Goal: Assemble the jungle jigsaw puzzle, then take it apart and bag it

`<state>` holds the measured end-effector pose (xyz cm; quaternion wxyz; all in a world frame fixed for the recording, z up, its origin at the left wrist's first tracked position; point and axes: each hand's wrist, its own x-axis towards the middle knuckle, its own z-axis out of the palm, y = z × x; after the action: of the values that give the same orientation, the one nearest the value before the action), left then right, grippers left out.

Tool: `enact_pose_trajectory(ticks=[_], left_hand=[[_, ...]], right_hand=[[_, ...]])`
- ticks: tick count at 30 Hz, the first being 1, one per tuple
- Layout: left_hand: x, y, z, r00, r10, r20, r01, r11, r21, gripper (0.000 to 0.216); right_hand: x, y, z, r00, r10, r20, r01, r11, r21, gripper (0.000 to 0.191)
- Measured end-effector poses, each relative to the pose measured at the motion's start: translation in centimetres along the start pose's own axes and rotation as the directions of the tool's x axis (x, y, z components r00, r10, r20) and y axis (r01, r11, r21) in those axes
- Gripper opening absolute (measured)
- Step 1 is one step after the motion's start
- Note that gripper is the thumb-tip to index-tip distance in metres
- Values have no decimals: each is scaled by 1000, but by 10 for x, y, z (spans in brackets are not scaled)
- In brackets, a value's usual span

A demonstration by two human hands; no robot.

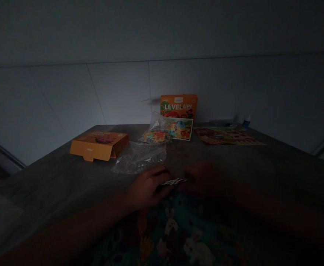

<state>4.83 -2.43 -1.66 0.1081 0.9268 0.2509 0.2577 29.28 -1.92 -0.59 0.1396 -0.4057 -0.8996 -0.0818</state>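
Note:
In the dim light my left hand [149, 186] is closed around a small stack of puzzle pieces [174, 181], seen nearly edge-on with pale edges. At the right end of the pieces is my right hand [203, 177], dark and smeared by motion; whether its fingers grip them cannot be made out. Below both hands spreads a dark teal surface with rabbits and flowers [173, 225]. Just beyond my left hand lies a crumpled clear plastic bag [140, 159].
An orange box [98, 144] with its flap open lies at left. Farther back, an orange "LEVEL UP!" box [178, 105] stands behind a picture card [182, 129] and a bag of colourful pieces [158, 136]. A picture board [228, 136] and small bottle [246, 122] are at right.

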Motion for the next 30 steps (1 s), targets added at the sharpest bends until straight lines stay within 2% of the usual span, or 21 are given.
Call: enact_pose_trajectory(ticks=[2,3,5,6,9,10,12,17,19,25,30], left_hand=[[0,-1,0,1000,-6,-14,6,1000,2,21],[0,-1,0,1000,-7,-22,7,1000,2,20],[1,-1,0,999,-7,-34,7,1000,0,20],[1,-1,-1,999,-10,-36,10,1000,1,20],[2,0,-1,999,-17,-32,17,1000,5,20],[2,-1,-1,999,-19,-32,19,1000,7,20],[2,-1,0,999,-15,-36,15,1000,8,20],[2,-1,0,999,-10,-44,11,1000,4,20],[2,0,-1,999,-11,-43,11,1000,5,20],[1,-2,-2,999,-5,-47,5,1000,-10,21],[2,-3,-2,999,-23,-47,23,1000,-6,22]], right_hand=[[2,15,-11,997,74,31,-74,997,0,46],[2,23,-16,994,89,69,-89,996,-5,55],[2,36,-25,969,117,219,-122,993,7,59],[2,41,-28,937,148,317,-164,986,24,55],[3,45,-34,793,236,561,-313,949,43,48],[4,45,-35,760,255,598,-342,939,35,50],[5,43,-35,736,275,619,-363,931,18,54],[7,41,-34,733,282,619,-400,915,57,68],[7,40,-35,739,254,624,-388,918,86,68],[8,39,-35,804,153,575,-277,952,134,27],[11,40,-35,854,104,510,-233,953,195,20]])
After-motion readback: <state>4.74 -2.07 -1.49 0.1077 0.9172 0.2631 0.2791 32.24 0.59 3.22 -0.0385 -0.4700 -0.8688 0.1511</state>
